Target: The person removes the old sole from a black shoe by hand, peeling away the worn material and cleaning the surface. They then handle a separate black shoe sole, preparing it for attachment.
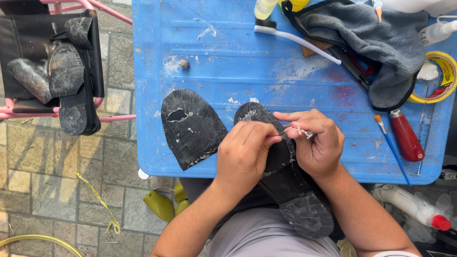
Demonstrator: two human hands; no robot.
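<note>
1. A blue plastic counter (228, 66), scuffed and paint-stained, stands on stone paving.
2. A detached black sole (190, 126) lies flat near its front edge.
3. A white toothbrush (295, 40), grey cloth (381, 43), yellow tape roll (440, 78), red-handled tool (407, 135) and blue-handled paintbrush (391, 148) lie toward the right.

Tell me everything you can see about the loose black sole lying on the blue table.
The loose sole is a flat, black, rubbery-looking forepart piece, rounded at the far end and cut straight at the near end. Its surface is worn, with whitish scuffs and flecks, pale residue along the near edge and a ragged hole near the top. It lies flat on the blue table, reaching its near edge, just left of the shoe. The left hand is close; contact is unclear.
</note>
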